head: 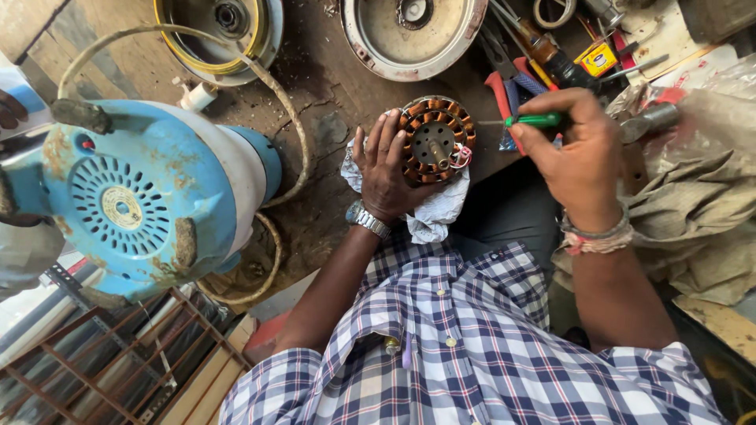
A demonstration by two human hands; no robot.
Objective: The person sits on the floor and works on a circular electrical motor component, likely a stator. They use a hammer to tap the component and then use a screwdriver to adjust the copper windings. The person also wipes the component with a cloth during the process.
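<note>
Checked shirt sleeves frame the scene; beyond them the left hand (383, 169) cups a copper-wound stator (435, 139) upright on a white cloth (435, 214) at the desk (331, 94) edge. Just right of the stator, the right hand (579, 153) grips a green-handled screwdriver (535, 120), shaft lying horizontally toward the windings. A small yellow packet (598, 59) lies beyond that hand.

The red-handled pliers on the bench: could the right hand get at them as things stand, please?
Probably yes. The red-handled pliers lie uncovered just beyond the right hand, with nothing between them, but that hand already grips a green-handled screwdriver, so it would need freeing first.
</note>
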